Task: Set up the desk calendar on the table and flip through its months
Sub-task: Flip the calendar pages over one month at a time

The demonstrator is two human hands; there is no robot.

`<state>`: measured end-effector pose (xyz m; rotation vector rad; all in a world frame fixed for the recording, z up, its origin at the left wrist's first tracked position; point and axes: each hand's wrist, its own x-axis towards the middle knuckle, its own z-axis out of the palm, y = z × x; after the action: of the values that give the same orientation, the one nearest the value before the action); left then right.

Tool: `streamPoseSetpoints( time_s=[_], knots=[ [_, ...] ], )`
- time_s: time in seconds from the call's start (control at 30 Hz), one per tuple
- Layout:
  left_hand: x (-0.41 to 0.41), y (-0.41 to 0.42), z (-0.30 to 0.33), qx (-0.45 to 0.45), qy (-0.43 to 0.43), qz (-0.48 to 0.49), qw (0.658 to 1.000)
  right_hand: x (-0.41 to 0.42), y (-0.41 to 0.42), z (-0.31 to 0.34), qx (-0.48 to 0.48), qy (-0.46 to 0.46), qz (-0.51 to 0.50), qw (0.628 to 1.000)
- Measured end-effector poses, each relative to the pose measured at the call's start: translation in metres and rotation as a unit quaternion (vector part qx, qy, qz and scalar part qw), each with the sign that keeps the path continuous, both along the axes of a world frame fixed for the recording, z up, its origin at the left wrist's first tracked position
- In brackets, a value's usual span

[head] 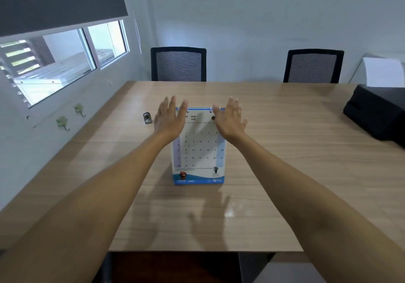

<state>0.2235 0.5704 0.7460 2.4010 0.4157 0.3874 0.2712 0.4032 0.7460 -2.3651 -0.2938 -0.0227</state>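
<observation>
A white desk calendar point(199, 151) with a blue wave along its bottom stands upright in the middle of the wooden table point(285, 151), showing a month grid and a ring binding along its top edge. My left hand point(169, 119) hovers flat over the calendar's upper left corner, fingers spread. My right hand point(230, 120) is over the upper right corner, fingers apart too. Neither hand grips anything. Whether the palms touch the page I cannot tell.
A small grey clip-like object point(147, 118) stands left of the calendar. A black printer point(377, 111) with white paper sits at the table's right edge. Two black mesh chairs point(178, 64) point(313, 66) face the far side. A wall with a window and hooks runs along the left.
</observation>
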Motion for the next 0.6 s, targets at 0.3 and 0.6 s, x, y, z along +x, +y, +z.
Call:
streamPoseSetpoints(
  time_s=[0.3,0.6],
  knots=[
    [-0.041,-0.023,-0.01,-0.475,0.001,0.05,0.879,-0.009,-0.006,-0.031,0.392,0.331,-0.073,0.855],
    [-0.051,-0.024,-0.013,-0.458,0.025,0.012,0.888,-0.033,-0.015,-0.021,0.364,0.312,-0.032,0.877]
  ],
)
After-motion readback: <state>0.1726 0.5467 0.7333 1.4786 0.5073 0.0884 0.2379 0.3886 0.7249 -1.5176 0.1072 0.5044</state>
